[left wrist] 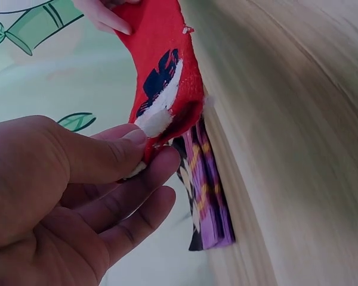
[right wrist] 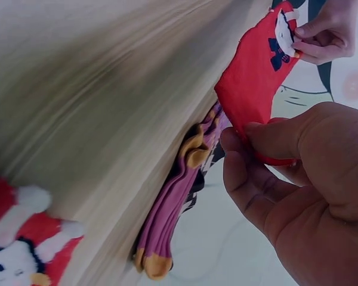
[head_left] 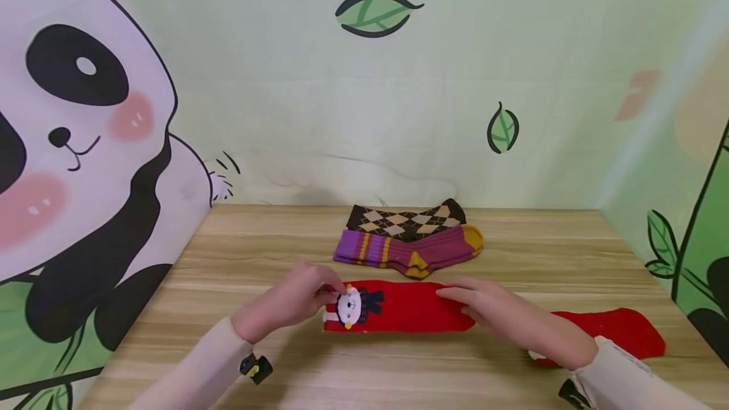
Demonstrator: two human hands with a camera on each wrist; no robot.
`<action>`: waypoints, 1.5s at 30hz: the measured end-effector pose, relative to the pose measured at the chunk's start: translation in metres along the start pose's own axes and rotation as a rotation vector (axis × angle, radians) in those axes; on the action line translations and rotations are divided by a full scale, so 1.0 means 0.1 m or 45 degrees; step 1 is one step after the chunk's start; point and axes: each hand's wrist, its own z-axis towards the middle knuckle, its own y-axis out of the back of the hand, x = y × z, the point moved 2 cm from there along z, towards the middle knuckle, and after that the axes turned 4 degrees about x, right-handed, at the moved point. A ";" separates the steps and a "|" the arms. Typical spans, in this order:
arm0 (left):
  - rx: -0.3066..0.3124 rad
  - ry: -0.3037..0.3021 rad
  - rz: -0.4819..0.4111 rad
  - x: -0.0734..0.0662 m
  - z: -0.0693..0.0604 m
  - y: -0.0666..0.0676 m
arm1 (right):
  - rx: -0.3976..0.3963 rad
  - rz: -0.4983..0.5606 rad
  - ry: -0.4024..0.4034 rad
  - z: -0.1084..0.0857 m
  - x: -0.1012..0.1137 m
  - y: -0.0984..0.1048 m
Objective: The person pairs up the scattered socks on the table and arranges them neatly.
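Note:
A red sock (head_left: 410, 306) with a white animal face and a dark scarf is stretched between both hands, lifted over the table. My left hand (head_left: 296, 296) pinches its cuff end between thumb and fingers; the left wrist view shows the cuff opening by the left hand (left wrist: 89, 185). My right hand (head_left: 484, 309) pinches the toe end, and in the right wrist view the thumb of the right hand (right wrist: 304, 173) lies over the red fabric. A second red sock (head_left: 621, 331) lies on the table, partly hidden beneath the right forearm.
Behind the held sock lies a purple and mustard sock pair (head_left: 410, 248), folded flat. Against it at the back is a black and tan argyle sock (head_left: 407, 220). The wooden table (head_left: 256, 239) meets a printed panda backdrop (head_left: 273, 81).

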 end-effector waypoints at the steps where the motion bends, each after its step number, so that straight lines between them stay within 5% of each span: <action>1: -0.001 -0.009 -0.007 0.00 0.01 -0.01 | -0.001 -0.002 -0.004 -0.02 -0.01 -0.01; 12: 0.043 0.005 -0.080 -0.07 0.13 -0.16 | -0.044 -0.016 -0.010 -0.18 -0.09 -0.06; 45: 0.255 0.038 -0.099 -0.05 0.30 -0.53 | 0.146 0.099 -0.201 -0.31 -0.12 -0.08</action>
